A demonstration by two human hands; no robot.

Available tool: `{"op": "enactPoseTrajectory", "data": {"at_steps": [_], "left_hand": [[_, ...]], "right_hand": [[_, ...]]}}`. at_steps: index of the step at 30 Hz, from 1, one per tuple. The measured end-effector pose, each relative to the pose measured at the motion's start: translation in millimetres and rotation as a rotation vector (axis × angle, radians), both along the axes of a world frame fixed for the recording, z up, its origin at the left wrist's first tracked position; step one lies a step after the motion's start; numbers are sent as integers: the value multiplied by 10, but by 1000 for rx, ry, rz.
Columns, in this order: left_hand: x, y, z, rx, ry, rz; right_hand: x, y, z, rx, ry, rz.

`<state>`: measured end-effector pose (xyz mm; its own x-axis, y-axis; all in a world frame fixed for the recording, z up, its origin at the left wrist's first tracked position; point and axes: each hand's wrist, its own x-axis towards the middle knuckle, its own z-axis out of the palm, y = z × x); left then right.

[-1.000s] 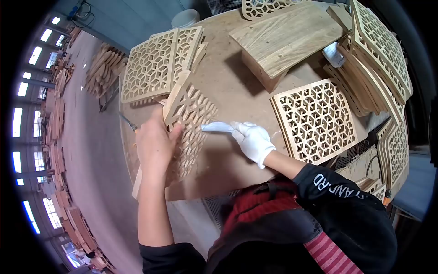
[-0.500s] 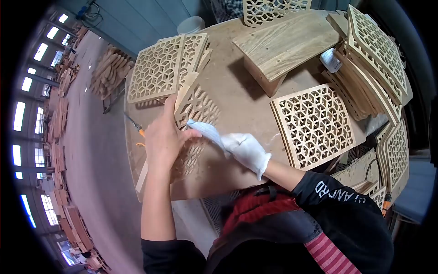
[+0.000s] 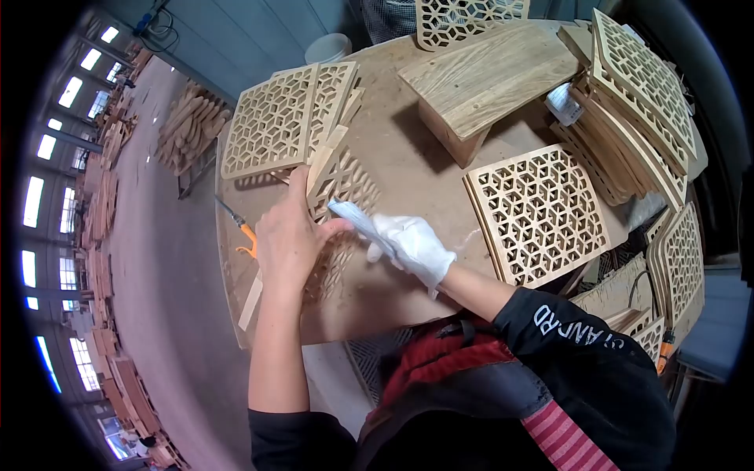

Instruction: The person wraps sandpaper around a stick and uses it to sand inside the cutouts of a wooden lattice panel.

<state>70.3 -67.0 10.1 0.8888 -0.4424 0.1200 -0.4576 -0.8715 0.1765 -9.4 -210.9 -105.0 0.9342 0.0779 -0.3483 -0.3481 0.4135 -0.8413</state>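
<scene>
My bare left hand (image 3: 290,235) grips the edge of a wooden lattice panel (image 3: 349,184), which stands tilted on the table with its face towards the right. My right hand (image 3: 412,245), in a white glove, is closed on a thin whitish-blue strip (image 3: 357,217). The strip's far end is against the panel's lattice, close to my left thumb. Part of the panel is hidden behind my left hand and forearm.
Lattice panels lie stacked at the back left (image 3: 271,118) and the right (image 3: 542,216) of the table (image 3: 377,314). Behind are a wooden bench (image 3: 491,74) and a white bucket (image 3: 328,49). More curved panels (image 3: 644,86) stand far right. An orange-handled tool (image 3: 247,230) lies left.
My right hand has moved left with the strip, bringing its end from beside the panel onto the lattice. My left hand keeps its hold on the panel, and the view has shifted slightly.
</scene>
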Motion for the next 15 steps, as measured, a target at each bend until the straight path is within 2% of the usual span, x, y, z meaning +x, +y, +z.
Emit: {"op": "enactPoseTrajectory", "data": {"at_steps": [3, 6, 11, 15], "left_hand": [[10, 17, 2, 5, -7, -2], [20, 25, -15, 13, -3, 4], [15, 29, -12, 5, -25, -6], [30, 26, -14, 19, -33, 7]], "right_hand": [[38, 2, 45, -71, 81, -31], [-24, -34, 129, -80, 48, -9], [-28, 13, -47, -136, -27, 85], [-76, -1, 76, -168, -37, 181]]}}
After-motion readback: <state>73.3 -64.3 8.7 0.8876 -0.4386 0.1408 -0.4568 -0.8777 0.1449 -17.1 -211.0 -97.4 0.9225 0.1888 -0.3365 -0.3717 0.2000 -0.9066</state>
